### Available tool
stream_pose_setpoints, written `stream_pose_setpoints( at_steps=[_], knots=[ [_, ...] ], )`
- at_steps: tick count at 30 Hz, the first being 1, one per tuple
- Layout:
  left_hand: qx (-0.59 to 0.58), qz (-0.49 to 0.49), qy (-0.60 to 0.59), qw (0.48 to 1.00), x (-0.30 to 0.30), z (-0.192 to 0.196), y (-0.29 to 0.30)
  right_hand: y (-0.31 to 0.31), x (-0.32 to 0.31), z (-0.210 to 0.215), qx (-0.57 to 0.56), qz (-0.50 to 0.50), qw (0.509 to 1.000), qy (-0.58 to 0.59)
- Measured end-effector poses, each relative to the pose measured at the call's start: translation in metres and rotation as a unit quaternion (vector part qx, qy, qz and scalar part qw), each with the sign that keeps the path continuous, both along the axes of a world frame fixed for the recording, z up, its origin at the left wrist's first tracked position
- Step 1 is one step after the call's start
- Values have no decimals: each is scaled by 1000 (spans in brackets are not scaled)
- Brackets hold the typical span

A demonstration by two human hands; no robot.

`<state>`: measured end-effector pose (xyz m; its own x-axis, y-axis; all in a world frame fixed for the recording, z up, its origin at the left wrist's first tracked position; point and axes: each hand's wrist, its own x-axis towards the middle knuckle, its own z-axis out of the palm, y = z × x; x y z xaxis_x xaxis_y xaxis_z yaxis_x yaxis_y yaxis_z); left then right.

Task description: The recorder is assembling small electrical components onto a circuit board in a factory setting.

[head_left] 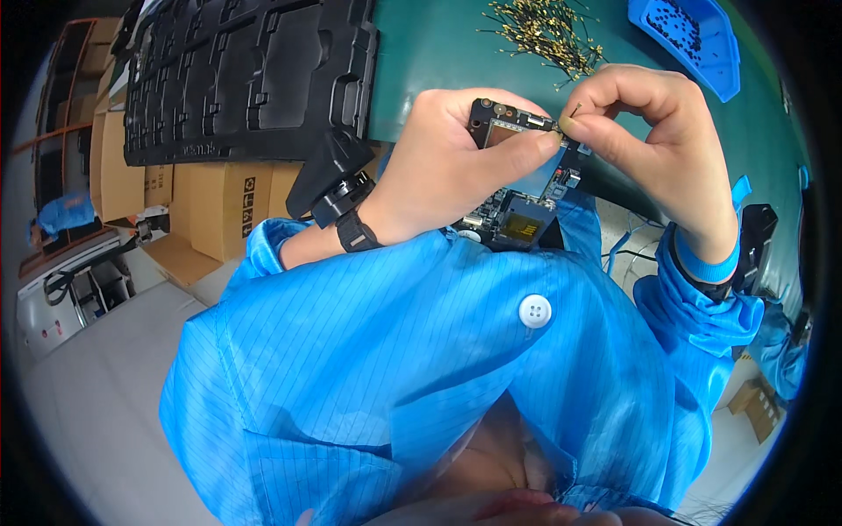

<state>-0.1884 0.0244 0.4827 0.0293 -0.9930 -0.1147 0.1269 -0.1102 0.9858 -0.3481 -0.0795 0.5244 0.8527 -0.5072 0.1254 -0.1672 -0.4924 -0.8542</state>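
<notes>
My left hand [456, 162] is closed around a dark circuit board assembly [517, 197], its thumb lying across the front. The board carries metal shields, small connectors and round holes at its upper corner. At the board's upper right edge, my right hand [653, 131] pinches a short thin cable [575, 110] between thumb and forefinger. The cable's tip sticks up past the fingers; its other end is hidden by the fingertips. Both hands meet at that edge, above the near side of the green table [421, 61].
A heap of thin black cables with gold ends [548, 35] lies beyond my hands. At the far right stands a blue bin [688, 39] with small black pieces. A black moulded tray [246, 79] fills the left. Cardboard boxes [215, 206] sit below it.
</notes>
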Motion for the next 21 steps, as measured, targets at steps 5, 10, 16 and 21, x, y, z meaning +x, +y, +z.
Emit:
stream_pose_setpoints(
  at_steps=[5, 10, 16, 21],
  knots=[
    [7, 1, -11, 1000, 0, 2, 2, 0, 1, 2, -37, 10, 999, 0],
    [0, -1, -9, 1000, -2, 2, 3, -1, 0, 3, -55, 24, 998, -3],
    [1, -4, 0, 1000, -2, 2, 4, -1, 0, 6, -64, 38, 997, 2],
    [-4, -4, -13, 1000, -2, 2, 4, -1, -1, 5, -63, 38, 997, -2]
  ],
)
